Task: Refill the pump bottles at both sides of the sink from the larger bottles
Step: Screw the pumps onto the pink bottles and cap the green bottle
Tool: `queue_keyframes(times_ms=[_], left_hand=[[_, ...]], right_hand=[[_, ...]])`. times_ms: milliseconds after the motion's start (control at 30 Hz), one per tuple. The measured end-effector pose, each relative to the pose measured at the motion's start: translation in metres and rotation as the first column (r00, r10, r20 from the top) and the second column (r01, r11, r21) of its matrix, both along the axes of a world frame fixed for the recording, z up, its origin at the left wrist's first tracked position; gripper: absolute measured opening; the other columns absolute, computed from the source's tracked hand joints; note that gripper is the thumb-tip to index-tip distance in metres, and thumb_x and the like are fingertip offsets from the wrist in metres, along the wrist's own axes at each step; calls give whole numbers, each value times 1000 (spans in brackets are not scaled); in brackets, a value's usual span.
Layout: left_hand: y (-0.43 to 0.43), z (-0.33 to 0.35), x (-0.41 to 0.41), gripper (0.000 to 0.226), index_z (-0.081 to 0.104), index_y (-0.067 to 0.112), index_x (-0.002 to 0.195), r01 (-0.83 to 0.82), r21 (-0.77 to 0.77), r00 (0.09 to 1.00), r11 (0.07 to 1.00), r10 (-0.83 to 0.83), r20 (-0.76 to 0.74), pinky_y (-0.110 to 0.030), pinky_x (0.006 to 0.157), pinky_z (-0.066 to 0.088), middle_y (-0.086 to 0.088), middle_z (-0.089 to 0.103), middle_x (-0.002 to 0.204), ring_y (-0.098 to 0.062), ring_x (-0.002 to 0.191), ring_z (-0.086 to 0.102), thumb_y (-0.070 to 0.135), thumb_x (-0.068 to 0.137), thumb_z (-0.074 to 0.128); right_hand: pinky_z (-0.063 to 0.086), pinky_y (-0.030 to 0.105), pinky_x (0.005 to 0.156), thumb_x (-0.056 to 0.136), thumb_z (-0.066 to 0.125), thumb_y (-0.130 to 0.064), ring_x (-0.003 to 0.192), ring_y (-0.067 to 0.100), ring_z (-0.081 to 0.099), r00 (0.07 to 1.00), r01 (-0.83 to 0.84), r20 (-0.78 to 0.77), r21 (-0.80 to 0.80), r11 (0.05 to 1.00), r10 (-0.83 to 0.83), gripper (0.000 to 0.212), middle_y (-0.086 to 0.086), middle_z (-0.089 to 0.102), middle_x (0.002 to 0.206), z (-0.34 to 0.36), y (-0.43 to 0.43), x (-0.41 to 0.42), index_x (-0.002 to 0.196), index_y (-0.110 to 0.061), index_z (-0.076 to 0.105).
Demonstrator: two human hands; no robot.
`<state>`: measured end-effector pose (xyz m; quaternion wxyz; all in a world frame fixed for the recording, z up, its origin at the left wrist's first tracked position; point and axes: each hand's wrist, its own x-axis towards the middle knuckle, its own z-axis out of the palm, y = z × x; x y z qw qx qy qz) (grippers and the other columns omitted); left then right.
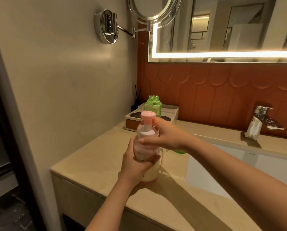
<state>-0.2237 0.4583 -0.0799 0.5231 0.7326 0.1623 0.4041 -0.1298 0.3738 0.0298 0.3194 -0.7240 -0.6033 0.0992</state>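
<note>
Beige wall on the left and rust-red tiles at the far side frame a wide lit mirror [222, 30]. Below runs the pale stone worktop [97, 164], with the white sink [239, 164] sunk into its right part. A round shaving mirror [154, 9] hangs on a chrome arm from the left wall. At the far left corner of the worktop sits a shallow tray [132, 124], and a chrome tap [264, 117] stands far right behind the sink. A green bottle [153, 105] with its neck open stands upright by the tray, just beyond the pump bottle [146, 152].

That pump bottle stands upright on the worktop, just left of the sink, with creamy liquid in its lower part. My left grip [136, 164] is wrapped round its lower body. My right grip [167, 135] pinches the white collar under the pink pump head [147, 115], thumb in front. Something small and green [179, 151] shows behind my right wrist; I cannot tell what.
</note>
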Motion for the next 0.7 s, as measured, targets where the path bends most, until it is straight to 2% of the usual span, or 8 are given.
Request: queue_keyframes(times_ms=[67,133,267,367,467,567,600,700], left_hand=[[0,0,0,71,42,40,122,1,8,1000,1000,-1,-24,-24,85,49,18,58,112,-4,105,56,36,61,79],[-1,0,1,72,42,41,121,-7,5,1000,1000,8,-25,-22,83,47,20,58,111,-3,104,56,43,58,74],[0,-1,1,73,41,39,125,-31,9,999,999,31,-27,-29,89,48,18,57,113,-6,108,55,35,62,79],[2,-2,1,69,41,43,118,-56,17,998,998,56,-26,-36,92,49,18,57,111,-10,109,56,24,67,82],[-2,-1,2,69,41,37,122,-82,21,996,996,82,-22,-40,95,49,16,57,112,-13,110,55,25,67,82],[-7,1,2,69,41,42,121,-99,-18,994,995,98,-38,-40,93,49,22,56,109,-13,111,55,28,67,82],[-9,2,2,69,43,44,118,-93,-58,995,994,91,-28,-42,93,50,23,57,108,-14,111,55,34,63,83],[-13,5,1,82,49,50,114,-89,-188,995,978,94,19,-52,90,51,11,62,112,-21,111,57,71,39,74]], right_hand=[[51,32,88,79,71,-35,97,13,60,998,-25,52,-26,999,26,44,-1,64,108,2,-2,8,116,-16,58],[51,27,84,77,72,-34,94,10,61,999,-37,37,2,999,37,41,-3,66,106,2,-2,11,114,-18,62],[51,19,78,75,74,-34,94,7,62,999,-10,45,72,997,6,46,-4,67,110,-2,0,6,116,-17,63],[55,25,79,74,74,-35,95,9,63,999,33,35,100,994,-36,48,-1,68,111,-5,1,1,117,-15,64],[55,29,79,75,73,-37,96,12,62,994,97,36,121,988,-102,49,1,68,109,-8,1,-5,117,-14,64],[54,35,82,74,74,-39,98,16,62,983,179,12,151,972,-183,49,2,68,109,-11,1,-11,116,-14,64],[54,37,83,73,74,-40,97,16,62,977,211,2,158,965,-214,49,1,68,108,-12,2,-12,114,-15,65],[54,42,83,72,74,-46,96,17,62,947,318,-17,191,929,-321,47,-1,69,104,-20,6,-18,110,-20,66]])
